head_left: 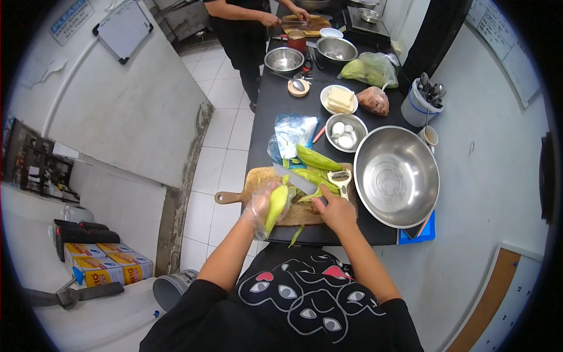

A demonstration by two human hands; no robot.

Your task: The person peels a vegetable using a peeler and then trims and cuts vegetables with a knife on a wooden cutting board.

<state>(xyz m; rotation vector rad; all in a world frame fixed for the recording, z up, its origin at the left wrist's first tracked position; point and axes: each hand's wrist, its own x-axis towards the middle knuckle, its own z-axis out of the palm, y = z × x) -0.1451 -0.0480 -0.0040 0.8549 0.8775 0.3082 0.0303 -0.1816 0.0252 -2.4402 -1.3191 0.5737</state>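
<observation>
My left hand point(262, 205), in a clear plastic glove, holds a pale green vegetable point(276, 208) above the left part of a wooden cutting board point(256, 179). A knife point(297, 180) is gripped in my bare right hand point(338, 210), its blade pointing up and left, close to the vegetable's upper end. More long green vegetables point(318, 158) lie on the board's far side. A white peeler point(340, 183) rests just beyond my right hand. Green scraps lie on the board, and one strip point(297, 235) is at the table's near edge.
A large steel bowl point(396, 177) stands right of the board. Beyond it are a bowl of white eggs point(344, 135), a dish of yellow blocks point(340, 100) and a plastic bag point(293, 136). Another person point(237, 29) works at the table's far end.
</observation>
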